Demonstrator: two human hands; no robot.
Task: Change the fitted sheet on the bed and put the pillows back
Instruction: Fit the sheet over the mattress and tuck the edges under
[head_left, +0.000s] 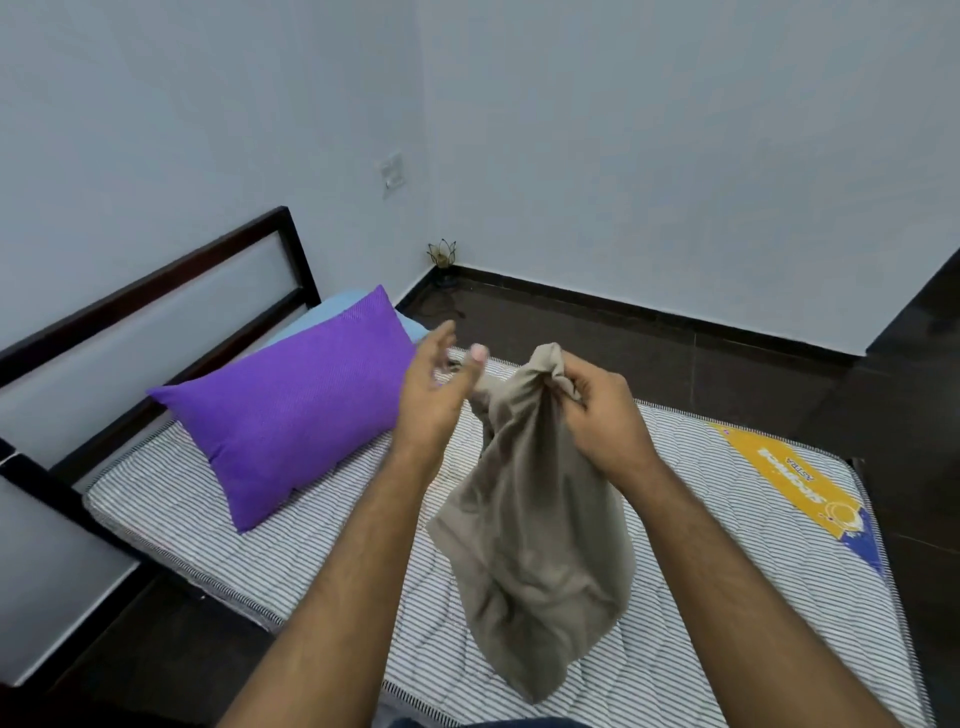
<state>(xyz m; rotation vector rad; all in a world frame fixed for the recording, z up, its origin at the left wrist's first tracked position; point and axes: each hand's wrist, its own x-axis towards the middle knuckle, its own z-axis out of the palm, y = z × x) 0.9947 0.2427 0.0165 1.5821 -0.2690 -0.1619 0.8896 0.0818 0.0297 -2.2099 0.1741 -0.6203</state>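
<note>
Beige fitted sheet (524, 519) hangs bunched in the air above the bare mattress (727, 561), its gathered top clamped in the right hand (597, 415), whose fingers (566, 387) curl round the cloth. From there the sheet drops toward six o'clock, its lower end low over the striped mattress top; whether it touches cannot be told. The left hand (436, 384) sits just beside the sheet's top at nine o'clock, palm turned inward, fingers loosely spread and somewhat blurred, holding nothing; its thumb tip lies close to the cloth, and whether it touches cannot be told.

At nine o'clock from the hands a purple pillow (291, 410) lies tilted on the mattress, with a pale blue pillow (332, 312) partly hidden behind it, near the dark-framed headboard (156, 296). A yellow and blue brand label (800, 483) sits on the mattress at three o'clock. Beyond the bed lie dark floor (675, 353) and pale walls (675, 156), with a small ornament (442, 253) in the corner at twelve o'clock and a switch plate (392, 174) above it.
</note>
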